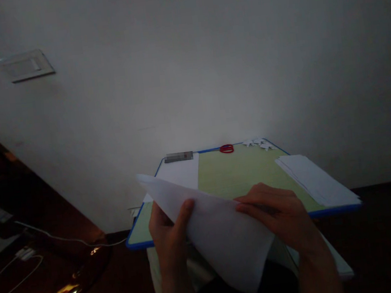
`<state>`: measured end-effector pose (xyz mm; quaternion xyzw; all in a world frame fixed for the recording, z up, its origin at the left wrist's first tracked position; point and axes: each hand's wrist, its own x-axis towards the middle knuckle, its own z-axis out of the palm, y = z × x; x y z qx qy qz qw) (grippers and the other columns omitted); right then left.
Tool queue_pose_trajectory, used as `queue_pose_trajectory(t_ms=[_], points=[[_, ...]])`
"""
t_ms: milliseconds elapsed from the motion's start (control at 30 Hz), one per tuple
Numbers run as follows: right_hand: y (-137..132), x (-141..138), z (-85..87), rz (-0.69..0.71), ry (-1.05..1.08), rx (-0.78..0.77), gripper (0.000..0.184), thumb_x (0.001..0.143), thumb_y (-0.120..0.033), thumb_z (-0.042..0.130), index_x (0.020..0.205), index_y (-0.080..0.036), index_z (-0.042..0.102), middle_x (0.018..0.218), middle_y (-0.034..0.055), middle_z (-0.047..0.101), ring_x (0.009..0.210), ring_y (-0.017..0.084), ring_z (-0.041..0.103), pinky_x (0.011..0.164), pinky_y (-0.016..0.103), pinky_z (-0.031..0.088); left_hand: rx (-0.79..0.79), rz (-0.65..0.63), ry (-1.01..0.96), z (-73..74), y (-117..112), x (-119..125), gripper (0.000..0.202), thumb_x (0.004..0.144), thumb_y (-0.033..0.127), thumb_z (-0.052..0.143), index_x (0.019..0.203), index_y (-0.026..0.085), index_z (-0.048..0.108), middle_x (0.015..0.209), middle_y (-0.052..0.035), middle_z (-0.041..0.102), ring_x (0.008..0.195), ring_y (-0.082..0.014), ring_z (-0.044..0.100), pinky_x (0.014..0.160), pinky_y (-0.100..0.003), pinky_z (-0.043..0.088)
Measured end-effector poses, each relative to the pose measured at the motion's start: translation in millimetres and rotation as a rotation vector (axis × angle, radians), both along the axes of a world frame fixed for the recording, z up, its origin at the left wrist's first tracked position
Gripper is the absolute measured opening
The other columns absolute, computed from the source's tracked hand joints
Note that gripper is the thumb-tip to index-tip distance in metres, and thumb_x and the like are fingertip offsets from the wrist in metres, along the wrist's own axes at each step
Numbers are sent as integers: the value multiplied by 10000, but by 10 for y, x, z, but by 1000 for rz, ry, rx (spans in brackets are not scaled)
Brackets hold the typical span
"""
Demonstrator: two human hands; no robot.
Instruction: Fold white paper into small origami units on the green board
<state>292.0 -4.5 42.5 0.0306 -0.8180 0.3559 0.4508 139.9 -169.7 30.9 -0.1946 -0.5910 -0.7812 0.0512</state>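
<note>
A white sheet of paper (223,237) is held up at a slant over the table's near edge, one corner pointing up and left. My left hand (171,229) grips its left side, the thumb on the face toward me and the other fingers hidden behind. On the upper right edge, my right hand (276,210) pinches the sheet between thumb and fingers. Whether the paper is folded along that edge I cannot tell.
The green table (235,170) has a blue rim. On it lie another white sheet (179,171), a blurred dark object (178,157), red-handled scissors (227,148), several small folded paper pieces (260,143) and a stack of paper (317,177). A cable (65,239) runs at left.
</note>
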Motion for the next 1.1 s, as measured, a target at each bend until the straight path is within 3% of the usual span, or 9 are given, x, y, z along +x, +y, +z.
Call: queue_pose_trajectory(t_ms=[500, 867, 1100], points=[[14, 19, 18, -24, -67, 20, 106, 941, -275, 698, 859, -238, 754, 754, -26, 701, 702, 125, 639, 651, 243, 486, 42, -56, -13, 38, 4, 24, 484, 627, 361, 907, 1018, 183, 684, 839, -37, 720, 717, -195, 698, 564, -227, 546], [153, 108, -24, 65, -202, -19, 154, 950, -315, 675, 838, -274, 771, 744, -33, 702, 680, 118, 649, 641, 220, 511, 297, -96, -72, 69, -24, 56, 413, 739, 457, 840, 978, 179, 650, 768, -25, 722, 606, -135, 650, 540, -197, 501], [178, 114, -32, 88, -241, -34, 163, 930, -346, 687, 801, -279, 761, 743, -35, 716, 675, 124, 674, 629, 205, 538, 408, -179, -83, 51, -58, 43, 489, 827, 560, 738, 1149, 208, 636, 890, -52, 753, 634, -144, 661, 560, -234, 534]])
